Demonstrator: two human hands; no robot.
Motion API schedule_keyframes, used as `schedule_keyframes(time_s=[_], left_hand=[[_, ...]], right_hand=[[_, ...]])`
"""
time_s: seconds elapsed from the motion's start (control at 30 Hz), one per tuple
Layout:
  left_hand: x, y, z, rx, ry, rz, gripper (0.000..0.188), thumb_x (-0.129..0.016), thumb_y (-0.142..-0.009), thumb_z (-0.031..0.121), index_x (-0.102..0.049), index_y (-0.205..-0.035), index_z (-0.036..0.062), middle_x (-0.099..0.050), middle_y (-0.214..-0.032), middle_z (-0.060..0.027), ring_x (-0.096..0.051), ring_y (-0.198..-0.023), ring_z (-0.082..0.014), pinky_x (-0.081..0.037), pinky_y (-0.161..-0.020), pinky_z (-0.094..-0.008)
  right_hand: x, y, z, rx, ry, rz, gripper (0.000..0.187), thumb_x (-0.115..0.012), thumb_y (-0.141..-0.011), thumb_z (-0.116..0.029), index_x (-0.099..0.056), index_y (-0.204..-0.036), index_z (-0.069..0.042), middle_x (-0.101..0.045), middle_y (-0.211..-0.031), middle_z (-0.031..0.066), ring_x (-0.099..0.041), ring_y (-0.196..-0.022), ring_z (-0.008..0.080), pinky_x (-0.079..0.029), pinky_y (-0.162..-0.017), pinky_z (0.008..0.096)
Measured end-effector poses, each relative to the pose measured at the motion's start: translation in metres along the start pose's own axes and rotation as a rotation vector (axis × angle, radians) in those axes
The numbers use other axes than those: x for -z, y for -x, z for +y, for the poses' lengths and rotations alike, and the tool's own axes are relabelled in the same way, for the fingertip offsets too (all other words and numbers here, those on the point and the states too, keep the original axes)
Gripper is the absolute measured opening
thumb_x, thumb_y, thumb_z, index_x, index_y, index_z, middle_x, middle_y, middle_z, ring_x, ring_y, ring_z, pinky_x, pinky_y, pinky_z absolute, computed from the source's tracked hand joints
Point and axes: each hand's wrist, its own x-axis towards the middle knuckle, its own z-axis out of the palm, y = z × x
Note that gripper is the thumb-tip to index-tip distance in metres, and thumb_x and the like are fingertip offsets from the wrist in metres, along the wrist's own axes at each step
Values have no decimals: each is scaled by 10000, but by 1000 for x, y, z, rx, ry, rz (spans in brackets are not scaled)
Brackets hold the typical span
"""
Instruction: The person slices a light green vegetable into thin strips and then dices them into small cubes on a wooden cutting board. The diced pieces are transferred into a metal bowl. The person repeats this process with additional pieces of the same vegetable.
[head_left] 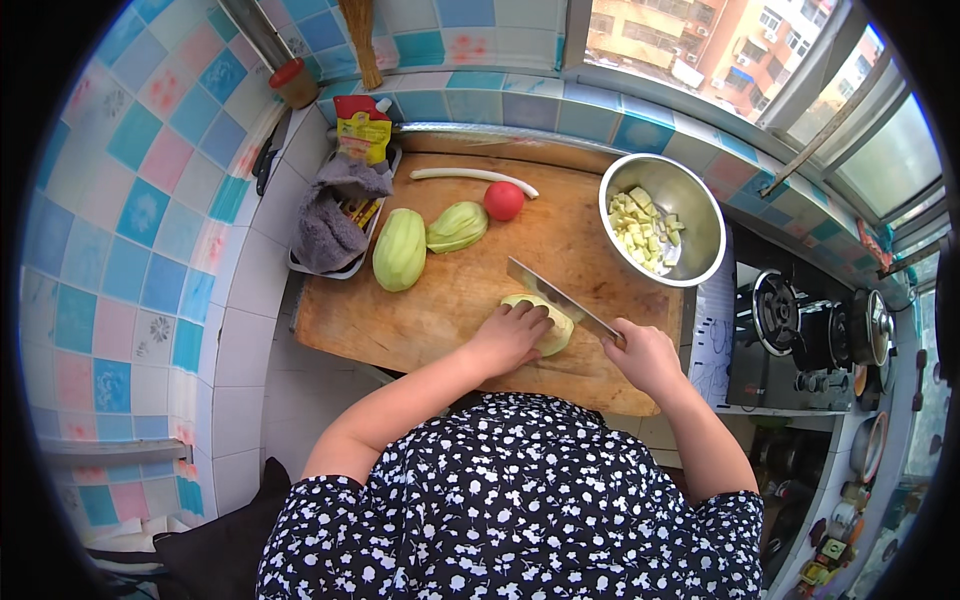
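My left hand is half-curled over the peeled eggplant piece, holding it down on the cutting board, near edge. Right hand closed round the cleaver handle. Piece should be light, firm but spongy, probably slick: grip from above, fingertips tucked. Beyond: two peeled eggplants, white scallion stalk, tomato that could roll. Steel bowl of cubes crowds the blade's right.

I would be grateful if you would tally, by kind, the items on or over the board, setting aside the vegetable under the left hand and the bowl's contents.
Pale green vegetables: 2
Tomato: 1
Long white stalk: 1
Knife: 1
Metal bowl: 1
Total: 6
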Motion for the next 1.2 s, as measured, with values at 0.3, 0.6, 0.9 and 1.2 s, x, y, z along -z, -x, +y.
schedule_keyframes(time_s=[0.3, 0.6, 0.9, 1.2], left_hand=[[-13, 3, 3, 17, -18, 21, 558, -733, -778, 333, -583, -1244, 67, -573, -1238, -75, -534, -1163, -276, -474, -942, -409], [-4, -2, 2, 16, -17, -15, 590, -748, -760, 354, -582, -1250, 71, -574, -1246, -73, -531, -1179, -270, -468, -949, -402], [-2, -2, 5, 22, -7, -16, 585, -760, -747, 331, -582, -1240, 71, -574, -1236, -70, -534, -1166, -273, -473, -941, -409], [-5, 4, 5, -1, -50, 103, 539, -741, -754, 315, -601, -1207, 59, -584, -1178, -59, -546, -1110, -246, -483, -894, -379]], right_hand=[[-5, -12, 2, 118, 154, 4, 231, -600, -907, -303, -672, -979, -96, -697, -771, 166, -682, -753, 359, -538, -710, 480], [-10, -23, 8, 155, 217, -45, 195, -585, -913, -255, -664, -983, -91, -688, -725, 158, -682, -695, 352, -542, -645, 477], [-28, -34, 17, 182, 188, -89, 173, -571, -912, -213, -620, -986, -65, -689, -739, 169, -683, -717, 362, -536, -652, 489], [-43, -31, 23, 209, 161, -24, 178, -571, -907, -228, -620, -974, -70, -689, -738, 168, -684, -720, 365, -531, -650, 491]])
